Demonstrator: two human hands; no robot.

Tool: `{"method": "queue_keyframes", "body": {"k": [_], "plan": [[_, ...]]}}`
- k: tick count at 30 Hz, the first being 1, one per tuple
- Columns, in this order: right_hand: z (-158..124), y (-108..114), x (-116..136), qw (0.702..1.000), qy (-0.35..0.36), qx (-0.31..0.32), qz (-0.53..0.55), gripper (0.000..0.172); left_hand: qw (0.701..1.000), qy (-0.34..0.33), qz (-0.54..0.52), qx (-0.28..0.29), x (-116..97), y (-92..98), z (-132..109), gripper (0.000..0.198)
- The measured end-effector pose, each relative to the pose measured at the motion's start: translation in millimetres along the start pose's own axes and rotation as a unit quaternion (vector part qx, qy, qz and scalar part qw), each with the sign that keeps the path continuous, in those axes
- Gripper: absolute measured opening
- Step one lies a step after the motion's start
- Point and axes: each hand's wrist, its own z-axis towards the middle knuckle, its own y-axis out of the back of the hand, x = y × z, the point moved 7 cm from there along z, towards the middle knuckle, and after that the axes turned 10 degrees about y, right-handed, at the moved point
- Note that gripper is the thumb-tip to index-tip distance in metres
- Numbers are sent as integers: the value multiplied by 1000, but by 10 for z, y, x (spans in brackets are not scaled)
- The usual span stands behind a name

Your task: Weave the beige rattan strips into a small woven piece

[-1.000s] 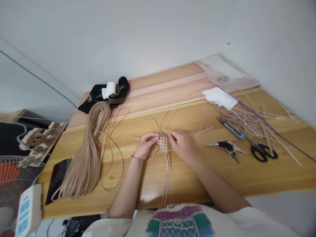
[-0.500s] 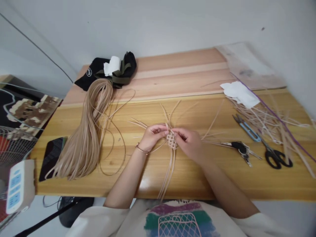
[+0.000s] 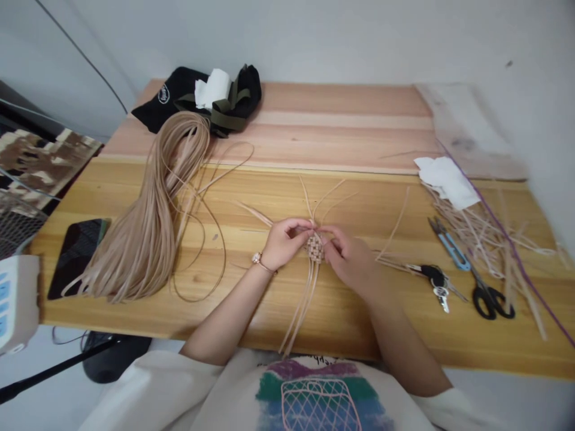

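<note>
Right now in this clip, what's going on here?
A person's left hand and right hand hold a small woven piece near its far edge, with loose strands running out from it. Left of the hands lies a large bundle of tan cord, its ends overlapping a phone. Keys, blue snips and scissors lie to the right.

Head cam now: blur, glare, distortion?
All head view: light soft and fairly even, no harsh glare; plastic sheet at far right looks smeared; woven piece is slightly soft, though its checkered pattern still reads; wide-angle stretch seems likely toward the borders, where the white box is cut off at left.
</note>
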Motion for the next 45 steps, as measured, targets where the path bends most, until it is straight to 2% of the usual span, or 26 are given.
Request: {"method": "queue_keyframes", "body": {"k": [2, 4, 5, 7, 8, 10, 12, 14, 18, 22, 25, 28, 32, 34, 37, 41, 45], "plan": [[22, 112, -11, 999, -4, -20, -51, 36, 998, -34, 49, -7, -70, -1, -26, 13], [88, 238, 28, 996, 30, -37, -75, 34, 993, -69, 92, -1, -173, -15, -63, 10], [143, 274, 64, 995, 59, -24, -72, 32, 990, -87, 108, 4, -228, -23, -83, 9], [284, 260, 128, 990, 115, 62, -47, 27, 985, -119, 126, 19, -321, -38, -118, 8], [354, 208, 151, 981, 135, 135, -19, 25, 982, -132, 132, 25, -355, -42, -130, 8], [464, 91, 184, 944, 155, 287, 52, 21, 979, -149, 139, 31, -385, -41, -137, 8], [544, -8, 171, 894, 131, 412, 119, 22, 977, -151, 146, 32, -373, -33, -122, 7], [620, -86, 115, 856, 87, 487, 150, 24, 977, -144, 151, 35, -339, -27, -98, 7], [677, -252, -48, 815, -11, 554, 170, 26, 972, -167, 160, 42, -351, -34, -95, 7], [633, -368, -126, 791, -51, 554, 254, 27, 946, -242, 209, 47, -467, -87, -171, 11], [637, -381, -168, 805, -62, 496, 320, 30, 933, -274, 231, 42, -527, -108, -210, 15], [613, -388, -214, 821, -76, 451, 340, 28, 929, -275, 246, 45, -539, -126, -219, 17], [590, -383, -255, 848, -87, 400, 336, 27, 951, -222, 214, 12, -509, -67, -183, 13], [581, -370, -265, 859, -93, 379, 330, 25, 972, -175, 159, -7, -464, -16, -150, 9], [569, -339, -248, 865, -99, 362, 332, 24, 994, -100, 50, 2, -354, 8, -97, 6], [548, -306, -174, 845, -82, 396, 350, 24, 998, -45, -42, 28, -237, -1, -47, 10], [531, -307, -132, 824, -74, 436, 353, 25, 997, -42, -51, 44, -216, 5, -34, 13]]}}
